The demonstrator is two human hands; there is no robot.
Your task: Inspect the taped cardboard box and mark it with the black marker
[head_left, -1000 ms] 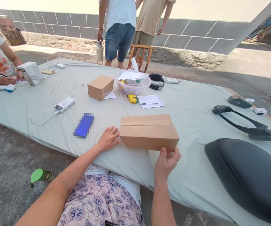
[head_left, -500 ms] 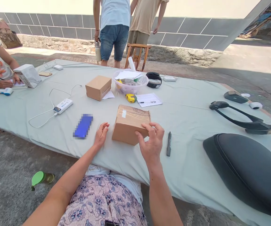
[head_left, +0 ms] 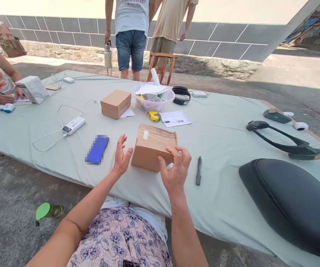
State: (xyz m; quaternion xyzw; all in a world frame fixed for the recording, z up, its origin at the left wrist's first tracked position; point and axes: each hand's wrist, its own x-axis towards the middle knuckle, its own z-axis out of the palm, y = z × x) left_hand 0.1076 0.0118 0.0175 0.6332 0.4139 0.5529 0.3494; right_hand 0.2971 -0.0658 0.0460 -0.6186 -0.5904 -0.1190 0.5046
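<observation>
A brown cardboard box point(head_left: 152, 148) with a small patterned label on top sits on the cloth-covered table in front of me. My right hand point(head_left: 176, 163) grips its near right corner, thumb on the front face and fingers over the edge. Just off the box's left side is my left hand point(head_left: 121, 157), fingers raised and apart, holding nothing. A dark marker pen point(head_left: 199, 170) lies to the right of my right hand. Left of my left hand lies a blue phone-like object point(head_left: 97, 150), blurred by pixels.
Beyond the box stand a second carton point(head_left: 116, 104), a yellow tape measure point(head_left: 154, 116), a written sheet point(head_left: 176, 118) and a plastic basket point(head_left: 146, 105). A black padded seat point(head_left: 290, 204) fills the right side. A power strip point(head_left: 74, 125) trails cable at left. Other people are nearby.
My left hand has risen and opened its fingers beside the box. My right hand keeps its hold on the corner. A person in the background has shifted left with a bottle.
</observation>
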